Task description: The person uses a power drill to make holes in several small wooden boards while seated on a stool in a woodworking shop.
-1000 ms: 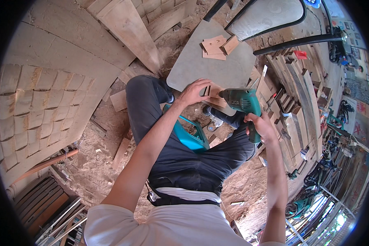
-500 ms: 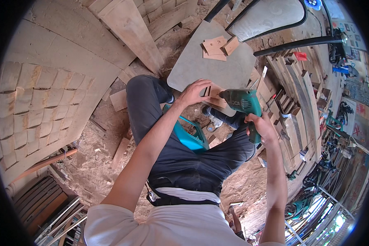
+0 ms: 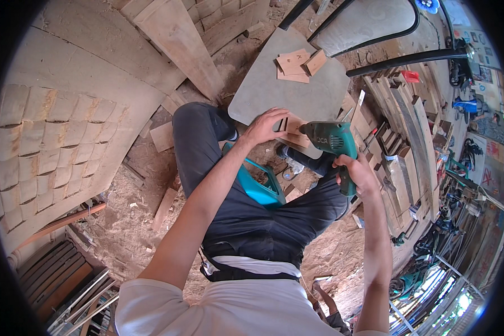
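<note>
The right hand (image 3: 357, 172) is gripping a green drill (image 3: 333, 136), its long axis running crosswise, nose pointing left toward wooden pieces (image 3: 295, 139) the left hand (image 3: 262, 127) is holding on a grey board (image 3: 257, 92).

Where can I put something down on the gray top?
The gray top is bare between the loose wood pieces and the left hand, out to its left edge. There's another bare patch right of those pieces. It's crowded where the left hand, wood block and drill in the right hand meet.
</note>
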`<state>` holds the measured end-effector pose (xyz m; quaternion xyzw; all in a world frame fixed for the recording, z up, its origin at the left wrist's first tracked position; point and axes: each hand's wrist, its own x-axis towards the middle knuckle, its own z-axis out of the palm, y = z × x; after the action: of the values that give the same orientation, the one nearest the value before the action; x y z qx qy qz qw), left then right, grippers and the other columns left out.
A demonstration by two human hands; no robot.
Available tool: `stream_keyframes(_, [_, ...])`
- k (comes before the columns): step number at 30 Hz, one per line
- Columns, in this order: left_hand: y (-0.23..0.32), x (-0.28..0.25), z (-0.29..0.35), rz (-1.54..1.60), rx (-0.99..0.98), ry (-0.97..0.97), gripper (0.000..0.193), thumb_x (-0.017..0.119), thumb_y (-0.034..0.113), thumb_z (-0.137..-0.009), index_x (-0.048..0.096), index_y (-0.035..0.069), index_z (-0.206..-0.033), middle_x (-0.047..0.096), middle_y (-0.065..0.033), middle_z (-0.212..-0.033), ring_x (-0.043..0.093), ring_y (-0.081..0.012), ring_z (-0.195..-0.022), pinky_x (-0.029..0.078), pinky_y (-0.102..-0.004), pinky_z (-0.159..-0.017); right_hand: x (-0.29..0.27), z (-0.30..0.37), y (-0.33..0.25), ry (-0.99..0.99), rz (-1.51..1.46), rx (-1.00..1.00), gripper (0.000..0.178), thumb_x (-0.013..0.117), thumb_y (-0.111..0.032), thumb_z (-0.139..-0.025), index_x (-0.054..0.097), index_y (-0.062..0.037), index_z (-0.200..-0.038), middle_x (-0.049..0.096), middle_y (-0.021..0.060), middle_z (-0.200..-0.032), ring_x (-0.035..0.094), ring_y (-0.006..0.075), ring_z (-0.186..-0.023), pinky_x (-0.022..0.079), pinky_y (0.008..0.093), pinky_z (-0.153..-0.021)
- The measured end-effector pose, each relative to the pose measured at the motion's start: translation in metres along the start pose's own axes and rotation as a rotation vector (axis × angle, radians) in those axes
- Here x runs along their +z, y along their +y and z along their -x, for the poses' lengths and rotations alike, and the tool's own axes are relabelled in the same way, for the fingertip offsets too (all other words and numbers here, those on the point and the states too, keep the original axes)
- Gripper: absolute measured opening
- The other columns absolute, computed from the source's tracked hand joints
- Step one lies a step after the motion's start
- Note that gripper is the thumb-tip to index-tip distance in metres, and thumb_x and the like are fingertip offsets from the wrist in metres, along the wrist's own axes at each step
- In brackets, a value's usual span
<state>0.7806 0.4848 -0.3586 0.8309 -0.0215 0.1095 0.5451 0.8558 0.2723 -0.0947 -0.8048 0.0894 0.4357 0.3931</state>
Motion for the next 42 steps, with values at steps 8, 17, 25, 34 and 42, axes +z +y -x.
stream_keyframes(8, [-0.002, 0.001, 0.0, -0.022, -0.005, -0.004, 0.057, 0.079, 0.014, -0.076, 0.059, 0.005, -0.129, 0.056, -0.0116, -0.137, 0.049, -0.0275, -0.13, 0.042, -0.0375, -0.11, -0.001, -0.002, 0.002, -0.024, 0.011, 0.0, 0.024, 0.061, -0.013, -0.079, 0.059, 0.0047, -0.095, 0.062, 0.0122, -0.083, 0.056, 0.0184, -0.049, 0.046, 0.0312, -0.045])
stream_keyframes(17, [-0.002, 0.001, 0.0, 0.015, -0.02, -0.012, 0.058, 0.078, 0.012, -0.075, 0.059, 0.005, -0.129, 0.055, -0.0121, -0.137, 0.049, -0.0272, -0.131, 0.042, -0.0372, -0.11, -0.002, -0.001, 0.003, 0.005, -0.094, 0.019, 0.022, 0.061, -0.01, -0.077, 0.058, 0.0064, -0.092, 0.061, 0.0133, -0.079, 0.057, 0.0209, -0.05, 0.045, 0.034, -0.048])
stream_keyframes(25, [-0.001, 0.001, 0.001, 0.027, -0.03, -0.019, 0.057, 0.078, 0.013, -0.075, 0.059, 0.004, -0.128, 0.055, -0.0123, -0.137, 0.049, -0.0275, -0.132, 0.039, -0.0379, -0.112, -0.004, -0.001, 0.002, 0.002, -0.074, 0.032, 0.021, 0.059, -0.011, -0.079, 0.057, 0.0039, -0.094, 0.061, 0.0124, -0.082, 0.057, 0.0196, -0.051, 0.047, 0.0321, -0.048])
stream_keyframes(34, [-0.002, 0.003, -0.001, 0.033, -0.017, -0.006, 0.057, 0.078, 0.012, -0.076, 0.059, 0.006, -0.129, 0.056, -0.0121, -0.137, 0.049, -0.0274, -0.131, 0.037, -0.0391, -0.114, -0.007, -0.003, 0.006, -0.009, -0.092, 0.022, 0.025, 0.059, -0.01, -0.079, 0.056, 0.0046, -0.099, 0.061, 0.0133, -0.083, 0.057, 0.02, -0.051, 0.046, 0.0325, -0.048])
stream_keyframes(42, [0.0, -0.001, 0.0, 0.02, -0.036, -0.01, 0.057, 0.078, 0.013, -0.076, 0.059, 0.007, -0.129, 0.056, -0.0117, -0.137, 0.05, -0.028, -0.13, 0.041, -0.0383, -0.11, -0.005, -0.001, 0.005, -0.027, -0.075, 0.009, 0.033, 0.058, -0.01, -0.08, 0.055, 0.0074, -0.108, 0.063, 0.0144, -0.085, 0.058, 0.02, -0.051, 0.047, 0.0324, -0.047])
